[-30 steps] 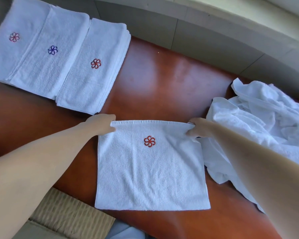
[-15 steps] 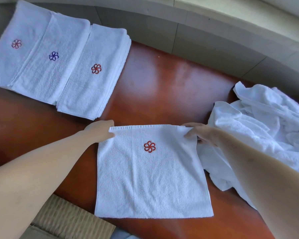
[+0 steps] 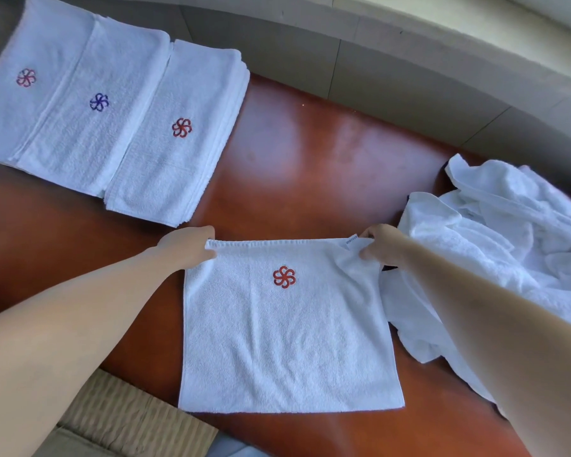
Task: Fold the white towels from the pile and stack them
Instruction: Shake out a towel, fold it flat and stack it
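Flat on the reddish wooden table (image 3: 310, 153) — white towel (image 3: 287, 341), red flower emblem (image 3: 284, 277) up. Far corners pinched by left hand (image 3: 185, 245) and right hand (image 3: 381, 244). Folded stacks (image 3: 112, 120) far left, unfolded pile (image 3: 501, 258) just right.

the towel (image 3: 287, 328) is soft white terry cloth with a nubby matt pile and stitched red emblem (image 3: 284, 276); the counter (image 3: 314, 166) is glossy, smooth reddish-brown wood showing light reflections.

I see a glossy red-brown bench (image 3: 310, 166). A white towel (image 3: 287, 341) lies flat on it between my hands, three folded stacks (image 3: 165, 153) lie beyond my left hand (image 3: 187, 247), and a crumpled pile (image 3: 495, 245) just outside my right hand (image 3: 381, 244).
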The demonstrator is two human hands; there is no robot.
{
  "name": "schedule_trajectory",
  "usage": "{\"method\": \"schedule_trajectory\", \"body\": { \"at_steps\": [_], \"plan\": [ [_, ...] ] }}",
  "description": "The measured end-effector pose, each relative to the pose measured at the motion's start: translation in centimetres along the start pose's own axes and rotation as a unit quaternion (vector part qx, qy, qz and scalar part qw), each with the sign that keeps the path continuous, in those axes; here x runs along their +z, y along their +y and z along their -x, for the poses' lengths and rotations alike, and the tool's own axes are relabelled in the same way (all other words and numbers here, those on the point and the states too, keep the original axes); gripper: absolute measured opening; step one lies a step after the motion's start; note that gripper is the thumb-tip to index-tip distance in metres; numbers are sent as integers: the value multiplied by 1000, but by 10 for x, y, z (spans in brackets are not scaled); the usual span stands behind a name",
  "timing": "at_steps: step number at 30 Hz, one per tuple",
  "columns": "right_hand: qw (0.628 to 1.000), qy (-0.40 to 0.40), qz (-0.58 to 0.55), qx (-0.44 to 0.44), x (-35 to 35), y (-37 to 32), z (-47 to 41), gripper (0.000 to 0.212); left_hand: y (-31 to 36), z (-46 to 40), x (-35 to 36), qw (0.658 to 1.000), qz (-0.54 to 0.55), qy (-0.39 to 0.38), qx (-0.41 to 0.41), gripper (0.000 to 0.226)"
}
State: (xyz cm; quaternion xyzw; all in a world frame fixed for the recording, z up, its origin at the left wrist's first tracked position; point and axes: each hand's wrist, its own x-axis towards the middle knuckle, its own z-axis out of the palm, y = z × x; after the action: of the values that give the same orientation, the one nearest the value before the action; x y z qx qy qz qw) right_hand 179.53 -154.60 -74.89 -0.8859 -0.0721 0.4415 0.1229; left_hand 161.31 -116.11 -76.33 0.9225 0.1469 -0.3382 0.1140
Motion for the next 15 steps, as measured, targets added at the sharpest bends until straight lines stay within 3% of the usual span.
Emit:
{"method": "schedule_trajectory", "body": {
  "at_steps": [3, 5, 11, 15],
  "plan": [
    [993, 92, 70, -23, -3, -5, 3, 50, -1, 0, -2, 1000, -2, 10, -11, 18],
    [990, 120, 70, -37, 1, -8, 3, 51, -4, 1, -3, 1000, -2, 15, -17, 17],
    [990, 140, -9, -28, 16, 1, -6, 42, -8, 1, 1, 1000, 8, 21, -22, 19],
    [991, 130, 5, -10, 19, 5, -8, 36, -9, 3, 7, 999, 29, 32, -26, 27]
  ]
}}
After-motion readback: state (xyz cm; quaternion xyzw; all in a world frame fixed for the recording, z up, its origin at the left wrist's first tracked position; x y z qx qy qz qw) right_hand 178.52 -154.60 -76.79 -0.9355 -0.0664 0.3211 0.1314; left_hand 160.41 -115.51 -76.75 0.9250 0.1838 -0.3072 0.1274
